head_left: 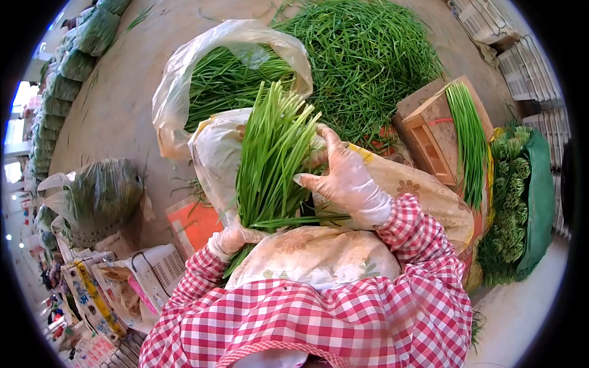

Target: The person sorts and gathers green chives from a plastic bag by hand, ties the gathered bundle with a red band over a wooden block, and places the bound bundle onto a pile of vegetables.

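Hands [353, 184], two, at one bunch of green stalks [267, 165].

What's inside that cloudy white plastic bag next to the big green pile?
Long, thin green stalks lie inside the cloudy white plastic bag. Its bottom can't be seen, because the stalks cover it.

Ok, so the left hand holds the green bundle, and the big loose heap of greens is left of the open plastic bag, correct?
Not quite: the heap of greens is to the right of the open plastic bag, as the head view shows. The left hand does hold the green bundle.
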Available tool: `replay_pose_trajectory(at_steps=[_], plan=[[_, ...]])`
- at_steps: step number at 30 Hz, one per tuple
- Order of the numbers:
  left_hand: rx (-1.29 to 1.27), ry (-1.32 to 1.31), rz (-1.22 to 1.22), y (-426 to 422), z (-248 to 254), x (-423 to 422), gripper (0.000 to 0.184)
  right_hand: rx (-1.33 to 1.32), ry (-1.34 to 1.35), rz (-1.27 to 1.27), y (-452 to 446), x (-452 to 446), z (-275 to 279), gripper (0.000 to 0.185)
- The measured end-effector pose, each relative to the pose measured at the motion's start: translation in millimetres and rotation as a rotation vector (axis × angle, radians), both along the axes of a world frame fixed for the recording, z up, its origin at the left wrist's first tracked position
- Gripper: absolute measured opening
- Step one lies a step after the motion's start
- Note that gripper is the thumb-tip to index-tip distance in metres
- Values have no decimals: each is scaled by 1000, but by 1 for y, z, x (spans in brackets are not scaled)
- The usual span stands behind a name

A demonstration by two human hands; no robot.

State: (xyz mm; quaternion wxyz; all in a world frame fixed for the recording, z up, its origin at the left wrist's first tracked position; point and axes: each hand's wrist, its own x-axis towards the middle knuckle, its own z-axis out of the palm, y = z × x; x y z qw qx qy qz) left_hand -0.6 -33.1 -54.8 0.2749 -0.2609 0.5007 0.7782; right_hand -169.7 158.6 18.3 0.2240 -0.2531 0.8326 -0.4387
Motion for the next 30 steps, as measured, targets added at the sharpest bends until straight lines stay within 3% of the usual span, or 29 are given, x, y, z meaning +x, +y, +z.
replay_pose_trajectory(at_steps=[4,6,7,8,10,12,13,14,16,17,18,21,24,26,27,30], plan=[[-14,13,0,-3,6,-1,47,-12,-210,-48,-4,6,1,72],[-18,19,6,-6,10,2,46,-204,53,64,4,-7,3,49],[-20,19,5,-7,13,2,46,-284,291,112,5,-23,3,27],[-25,22,6,-9,15,2,46,-373,384,58,7,-35,2,18],[-26,16,6,-11,19,4,46,-350,577,-56,11,-69,11,19],[-38,17,8,-12,21,4,46,88,547,-191,11,-103,36,15],[-34,14,8,-12,23,4,46,-108,779,-89,17,-114,23,21],[-38,12,8,-13,25,4,46,-110,779,-93,15,-111,26,21],[-35,4,3,-14,28,3,46,181,504,425,7,-96,30,33],[-36,2,6,-15,29,3,45,262,193,475,0,-91,36,47],[-41,2,4,-15,29,3,45,251,76,479,-7,-90,32,44],[-44,-1,8,-14,30,3,45,163,43,562,-18,-82,27,40],[-64,-8,-5,-12,30,5,45,274,19,377,-23,-69,22,30],[-55,-5,-6,-10,30,1,45,1,23,164,-23,-65,13,18],[-57,-6,-9,-10,31,2,45,-72,186,122,-25,-71,9,11],[-60,-12,-12,-10,31,2,44,90,444,-75,-12,-108,14,27]])
